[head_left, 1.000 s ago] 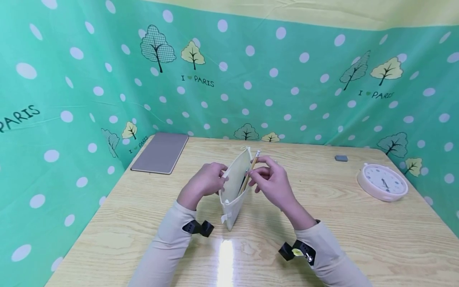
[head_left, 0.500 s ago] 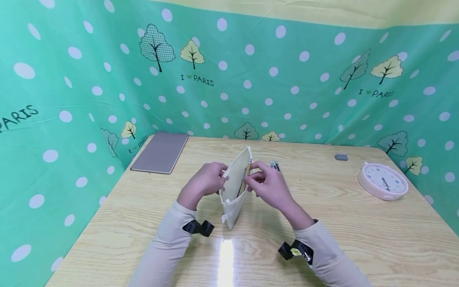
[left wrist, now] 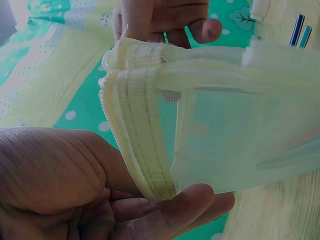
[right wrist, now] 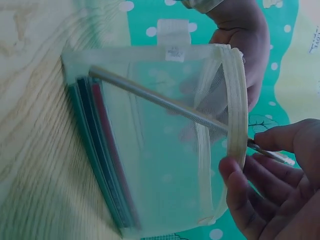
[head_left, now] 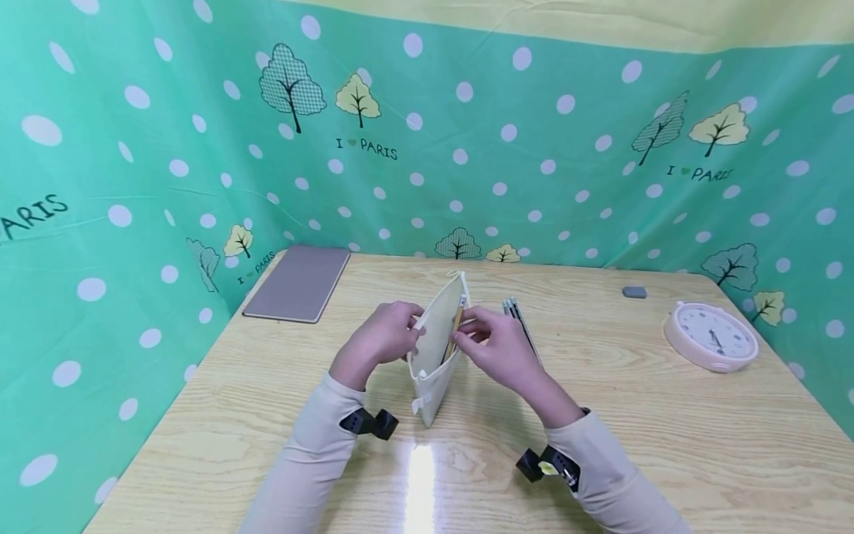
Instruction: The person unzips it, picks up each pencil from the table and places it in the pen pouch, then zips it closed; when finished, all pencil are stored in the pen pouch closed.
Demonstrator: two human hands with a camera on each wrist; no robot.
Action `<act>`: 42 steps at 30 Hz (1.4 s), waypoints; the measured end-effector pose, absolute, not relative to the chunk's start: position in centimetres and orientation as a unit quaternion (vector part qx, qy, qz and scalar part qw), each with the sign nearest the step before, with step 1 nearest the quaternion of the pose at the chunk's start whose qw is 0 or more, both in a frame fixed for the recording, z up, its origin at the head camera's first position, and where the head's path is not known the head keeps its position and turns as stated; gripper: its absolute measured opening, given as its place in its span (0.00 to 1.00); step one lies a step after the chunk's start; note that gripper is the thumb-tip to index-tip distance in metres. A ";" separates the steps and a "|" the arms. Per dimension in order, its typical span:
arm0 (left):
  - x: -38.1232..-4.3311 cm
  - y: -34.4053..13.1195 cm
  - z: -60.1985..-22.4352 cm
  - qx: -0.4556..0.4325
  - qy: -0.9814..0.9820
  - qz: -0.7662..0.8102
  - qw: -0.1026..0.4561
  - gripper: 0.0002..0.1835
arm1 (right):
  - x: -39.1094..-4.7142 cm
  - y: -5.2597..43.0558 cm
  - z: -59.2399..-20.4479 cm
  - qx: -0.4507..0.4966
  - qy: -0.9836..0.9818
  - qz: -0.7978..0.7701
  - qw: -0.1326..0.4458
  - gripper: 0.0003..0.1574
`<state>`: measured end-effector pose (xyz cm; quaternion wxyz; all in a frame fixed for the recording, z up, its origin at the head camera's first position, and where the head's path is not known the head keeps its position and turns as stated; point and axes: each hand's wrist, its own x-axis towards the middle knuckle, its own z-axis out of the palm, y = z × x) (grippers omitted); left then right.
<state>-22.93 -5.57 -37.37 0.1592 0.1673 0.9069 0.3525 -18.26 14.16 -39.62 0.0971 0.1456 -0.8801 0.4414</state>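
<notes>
Cream mesh pouch [head_left: 434,348] stands with its mouth upward and parted, held between the two hands at the middle of the wooden table [head_left: 667,445]; whether its lower edge touches the wood, I cannot tell. Furthest left hangs green cloth [head_left: 127,297] with white dots, which also runs across the back. Next comes a grey-brown notebook [head_left: 296,284], lying shut at the table's far left corner. Right of it, the left hand [head_left: 383,334] pinches the pouch's left rim, its thumb and fingers gripping the zip edge [left wrist: 142,130]. Inside the pouch, seen through the mesh from the right wrist, green, dark and red pencils [right wrist: 102,155] lie side by side along the bottom. One yellow pencil [head_left: 459,319] leans across them at a slant, mostly inside, its eraser end poking out of the mouth. The right hand [head_left: 500,348] pinches that end, with one fingertip against the outside of the right rim. Just beyond this hand, partly hidden by it, a few dark pencils [head_left: 523,322] with pale ends lie together on the table. Well apart to the right sits a small grey eraser [head_left: 634,292] near the back edge, and furthest right a round pink clock [head_left: 712,337] lies face up.
</notes>
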 end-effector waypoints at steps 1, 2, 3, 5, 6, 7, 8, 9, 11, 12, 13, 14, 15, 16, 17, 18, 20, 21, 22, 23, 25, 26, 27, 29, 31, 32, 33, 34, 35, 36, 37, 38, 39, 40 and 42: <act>-23.0 -5.5 -37.4 0.164 0.906 0.356 0.159 0.19 | -18.3 14.2 -39.6 0.145 -0.886 0.427 0.107 0.11; -23.1 -5.5 -37.6 0.160 0.905 0.360 0.161 0.19 | -18.3 14.3 -39.6 0.142 -0.891 0.414 0.117 0.11; -23.1 -5.4 -37.6 0.158 0.904 0.363 0.162 0.19 | -18.3 14.4 -39.6 0.137 -0.896 0.403 0.124 0.11; -23.1 -5.3 -37.7 0.152 0.902 0.370 0.163 0.19 | -18.3 14.9 -39.5 0.125 -0.902 0.393 0.125 0.12; -23.1 -5.2 -37.8 0.152 0.902 0.369 0.163 0.19 | -18.3 15.1 -39.4 0.120 -0.904 0.392 0.120 0.13; -23.1 -5.2 -37.8 0.151 0.902 0.369 0.164 0.19 | -18.3 15.5 -39.3 0.117 -0.905 0.392 0.117 0.13; -23.1 -5.1 -37.8 0.154 0.903 0.367 0.164 0.18 | -18.3 15.9 -39.2 0.115 -0.904 0.396 0.111 0.13; -23.1 -5.1 -37.8 0.157 0.903 0.365 0.164 0.18 | -18.3 16.4 -39.2 0.113 -0.903 0.402 0.101 0.13; -23.1 -4.9 -37.8 0.162 0.904 0.361 0.163 0.17 | -18.6 17.5 -38.9 0.110 -0.899 0.416 0.077 0.14; -23.2 -4.9 -37.7 0.163 0.904 0.360 0.162 0.17 | -19.0 18.2 -38.8 0.103 -0.898 0.423 0.064 0.14; -23.2 -4.9 -37.6 0.165 0.904 0.359 0.161 0.17 | -19.5 19.0 -38.8 0.098 -0.898 0.426 0.052 0.15; -23.2 -4.9 -37.5 0.164 0.904 0.360 0.163 0.17 | -20.2 19.9 -38.8 0.091 -0.899 0.426 0.040 0.15; -23.2 -4.9 -37.5 0.163 0.904 0.361 0.163 0.16 | -21.0 20.7 -38.9 0.085 -0.903 0.419 0.026 0.16; -23.2 -4.9 -37.4 0.162 0.904 0.360 0.162 0.16 | -21.9 21.6 -39.1 0.077 -0.908 0.412 0.012 0.16; -23.2 -5.0 -37.4 0.160 0.904 0.361 0.162 0.16 | -22.8 22.5 -39.4 0.068 -0.912 0.404 -0.004 0.17; -23.2 -5.0 -37.4 0.158 0.904 0.362 0.163 0.16 | -23.7 23.3 -39.8 0.063 -0.918 0.392 -0.018 0.17; -23.2 -5.1 -37.4 0.154 0.904 0.362 0.165 0.17 | -25.2 24.5 -41.0 0.052 -0.928 0.364 -0.051 0.17; -23.2 -5.2 -37.5 0.152 0.905 0.362 0.165 0.17 | -25.8 25.0 -41.6 0.047 -0.934 0.346 -0.069 0.16; -23.2 -5.2 -37.6 0.151 0.905 0.362 0.166 0.17 | -26.2 25.4 -42.3 0.039 -0.939 0.331 -0.084 0.15; -23.1 -5.2 -37.6 0.150 0.904 0.363 0.167 0.17 | -26.6 25.7 -43.0 0.035 -0.945 0.312 -0.095 0.14; -23.1 -5.3 -37.7 0.150 0.904 0.364 0.166 0.17 | -27.0 26.0 -44.0 0.025 -0.954 0.278 -0.112 0.12; -23.1 -5.3 -37.7 0.151 0.904 0.364 0.166 0.17 | -27.2 26.1 -44.3 0.023 -0.957 0.265 -0.115 0.11; -23.0 -5.3 -37.7 0.152 0.903 0.367 0.165 0.16 | -27.4 26.1 -44.5 0.017 -0.960 0.257 -0.114 0.11; -23.0 -5.3 -37.6 0.155 0.902 0.370 0.162 0.17 | -27.6 26.0 -44.7 0.011 -0.962 0.251 -0.110 0.10; -22.9 -5.4 -37.5 0.158 0.902 0.370 0.159 0.17 | -27.8 25.9 -44.6 0.006 -0.963 0.247 -0.103 0.09; -22.9 -5.4 -37.4 0.158 0.902 0.370 0.157 0.17 | -27.9 25.8 -44.6 0.004 -0.965 0.244 -0.101 0.08; -22.9 -5.4 -37.4 0.158 0.902 0.371 0.156 0.17 | -28.0 25.7 -44.6 0.001 -0.965 0.241 -0.100 0.08; -22.9 -5.4 -37.4 0.157 0.903 0.370 0.155 0.17 | -28.1 25.7 -44.6 0.001 -0.967 0.235 -0.098 0.08; -22.9 -5.4 -37.4 0.156 0.903 0.370 0.154 0.17 | -28.1 25.7 -44.6 0.002 -0.968 0.231 -0.098 0.09; -22.9 -5.4 -37.5 0.157 0.904 0.368 0.153 0.17 | -28.1 25.6 -44.5 0.001 -0.969 0.225 -0.097 0.09; -22.9 -5.4 -37.5 0.155 0.904 0.369 0.153 0.17 | -28.1 25.7 -44.5 -0.002 -0.970 0.223 -0.098 0.09; -22.9 -5.4 -37.5 0.155 0.903 0.369 0.154 0.18 | -28.1 25.7 -44.5 -0.007 -0.969 0.227 -0.100 0.09; -22.9 -5.4 -37.6 0.156 0.904 0.368 0.154 0.18 | -28.0 25.8 -44.3 -0.010 -0.967 0.235 -0.100 0.09; -22.8 -5.4 -37.7 0.159 0.904 0.366 0.153 0.18 | -27.8 25.8 -44.1 -0.014 -0.964 0.248 -0.099 0.10; -22.8 -5.5 -37.7 0.160 0.905 0.364 0.153 0.18 | -27.4 25.8 -43.4 -0.032 -0.950 0.296 -0.097 0.11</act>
